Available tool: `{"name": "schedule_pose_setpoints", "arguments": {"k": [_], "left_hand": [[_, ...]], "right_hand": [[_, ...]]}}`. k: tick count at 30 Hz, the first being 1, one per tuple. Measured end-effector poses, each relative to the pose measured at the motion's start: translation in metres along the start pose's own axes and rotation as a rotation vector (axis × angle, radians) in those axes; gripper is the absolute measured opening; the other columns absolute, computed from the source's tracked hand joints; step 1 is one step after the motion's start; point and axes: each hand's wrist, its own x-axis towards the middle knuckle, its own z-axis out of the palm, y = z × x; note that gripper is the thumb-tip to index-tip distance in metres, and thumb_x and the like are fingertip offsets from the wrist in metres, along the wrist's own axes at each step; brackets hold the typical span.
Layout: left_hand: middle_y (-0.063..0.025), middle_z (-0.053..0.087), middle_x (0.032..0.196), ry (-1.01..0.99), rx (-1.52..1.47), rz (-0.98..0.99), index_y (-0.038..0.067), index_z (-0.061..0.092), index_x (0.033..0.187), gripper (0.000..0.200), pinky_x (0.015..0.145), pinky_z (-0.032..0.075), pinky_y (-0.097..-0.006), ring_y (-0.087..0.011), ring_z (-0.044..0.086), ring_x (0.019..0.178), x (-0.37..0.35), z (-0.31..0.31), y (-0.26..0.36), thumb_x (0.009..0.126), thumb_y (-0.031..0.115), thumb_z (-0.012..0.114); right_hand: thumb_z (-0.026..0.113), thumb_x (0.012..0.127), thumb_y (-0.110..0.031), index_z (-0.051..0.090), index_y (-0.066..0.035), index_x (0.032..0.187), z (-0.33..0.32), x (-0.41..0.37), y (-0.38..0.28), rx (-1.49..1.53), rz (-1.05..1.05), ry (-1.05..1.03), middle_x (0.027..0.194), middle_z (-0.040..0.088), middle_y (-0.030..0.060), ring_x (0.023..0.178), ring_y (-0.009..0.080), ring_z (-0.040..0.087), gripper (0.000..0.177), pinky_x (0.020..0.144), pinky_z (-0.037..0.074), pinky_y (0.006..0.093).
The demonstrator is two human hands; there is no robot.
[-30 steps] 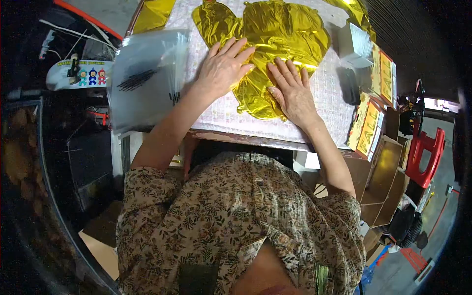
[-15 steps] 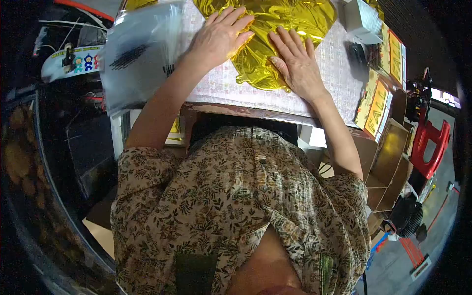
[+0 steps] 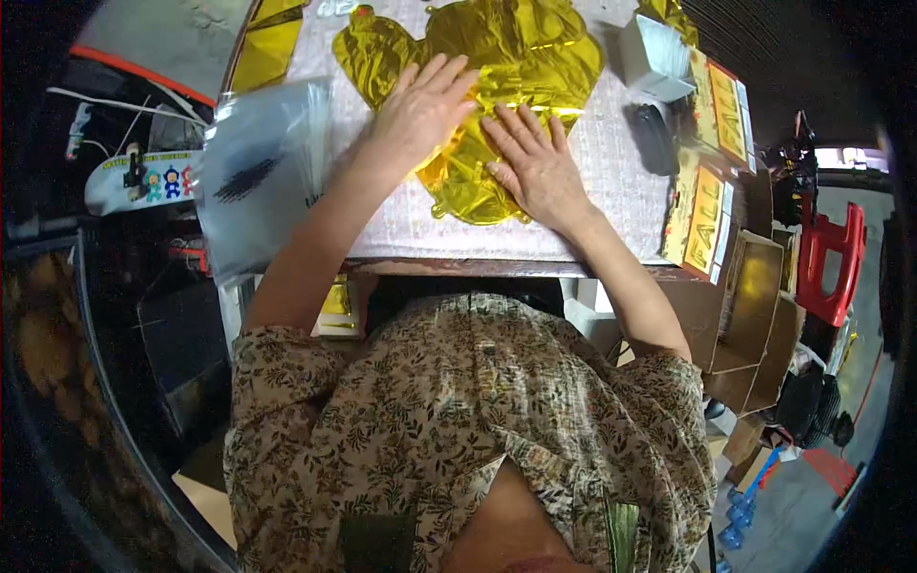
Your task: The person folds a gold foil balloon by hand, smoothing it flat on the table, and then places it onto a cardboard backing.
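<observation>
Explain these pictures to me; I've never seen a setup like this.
There is no machine here: a person works with two bare hands. Every picture comes from one camera worn on the head, looking forward and down, so the person's own patterned shirt fills the lower part.

Ahead is a table with a pale, patterned covering. On it lies a wrinkled gold foil piece. The left hand and the right hand both rest on it with palms down; neither grips anything.

To the left are clear plastic sheets or bags; I can't tell which. To the right stand an open white box, a dark object and colourful signs reading "FALL".
</observation>
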Motion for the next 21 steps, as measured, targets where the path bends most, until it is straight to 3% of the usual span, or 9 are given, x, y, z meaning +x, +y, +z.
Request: {"name": "schedule_pose_setpoints", "arguments": {"k": [5, 10, 16, 18, 19, 20, 21], "left_hand": [[-0.0129, 0.033, 0.163, -0.169, -0.063, -0.020, 0.015, 0.040, 0.154, 0.054, 0.122, 0.024, -0.0532, -0.0341, 0.030, 0.150, 0.042, 0.021, 0.007, 0.106, 0.040, 0.044], [-0.0133, 0.032, 0.162, -0.202, -0.060, -0.008, 0.018, 0.042, 0.153, 0.053, 0.120, 0.026, -0.0547, -0.0356, 0.030, 0.149, 0.050, 0.034, -0.001, 0.105, 0.040, 0.047], [-0.0144, 0.041, 0.155, -0.213, -0.078, -0.014, 0.015, 0.048, 0.147, 0.052, 0.115, 0.030, -0.0583, -0.0361, 0.035, 0.145, 0.055, 0.032, -0.002, 0.102, 0.039, 0.054], [-0.0159, 0.043, 0.154, -0.179, -0.115, 0.023, 0.013, 0.049, 0.146, 0.051, 0.114, 0.032, -0.0570, -0.0368, 0.038, 0.143, 0.061, 0.017, 0.005, 0.101, 0.036, 0.056], [-0.0174, 0.044, 0.152, -0.149, -0.150, 0.035, 0.010, 0.050, 0.144, 0.051, 0.113, 0.033, -0.0557, -0.0374, 0.040, 0.141, 0.068, 0.007, 0.009, 0.100, 0.033, 0.059], [-0.0174, 0.044, 0.152, -0.137, -0.146, 0.050, 0.010, 0.050, 0.144, 0.051, 0.113, 0.033, -0.0557, -0.0374, 0.040, 0.141, 0.075, -0.001, 0.013, 0.100, 0.033, 0.059], [-0.0187, 0.046, 0.150, -0.116, -0.186, 0.075, 0.008, 0.051, 0.143, 0.050, 0.113, 0.035, -0.0536, -0.0382, 0.042, 0.139, 0.079, -0.009, 0.017, 0.099, 0.030, 0.061]], "right_hand": [[0.048, 0.103, -0.041, 0.035, -0.016, 0.157, -0.002, 0.000, -0.001, 0.010, -0.002, 0.000, 0.164, 0.029, 0.0098, 0.150, 0.0340, 0.028, 0.060, 0.121, 0.017, 0.0589], [0.049, 0.103, -0.042, 0.033, -0.016, 0.158, -0.002, 0.000, -0.002, 0.017, 0.030, 0.016, 0.163, 0.030, 0.0107, 0.150, 0.0333, 0.028, 0.063, 0.121, 0.017, 0.0589], [0.047, 0.103, -0.046, 0.031, -0.016, 0.158, -0.003, -0.002, 0.001, 0.047, 0.069, -0.049, 0.165, 0.026, 0.0118, 0.152, 0.0331, 0.023, 0.064, 0.122, 0.014, 0.0585], [0.042, 0.104, -0.049, 0.035, -0.015, 0.156, -0.004, -0.005, 0.007, 0.282, 0.014, 0.068, 0.163, 0.030, 0.0156, 0.152, 0.0343, 0.024, 0.063, 0.122, 0.012, 0.0612], [0.055, 0.101, -0.036, 0.040, -0.012, 0.153, -0.020, -0.006, 0.011, 0.299, 0.034, 0.146, 0.156, 0.041, 0.0174, 0.147, 0.0368, 0.034, 0.060, 0.121, 0.023, 0.0547], [0.055, 0.101, -0.036, 0.040, -0.012, 0.153, -0.045, -0.004, 0.028, 0.287, 0.038, 0.161, 0.156, 0.041, 0.0174, 0.147, 0.0368, 0.034, 0.060, 0.121, 0.023, 0.0547], [0.060, 0.097, -0.027, 0.046, -0.011, 0.148, -0.075, -0.002, 0.052, 0.371, 0.063, 0.263, 0.148, 0.049, 0.0185, 0.139, 0.0371, 0.043, 0.056, 0.117, 0.030, 0.0530]]}}
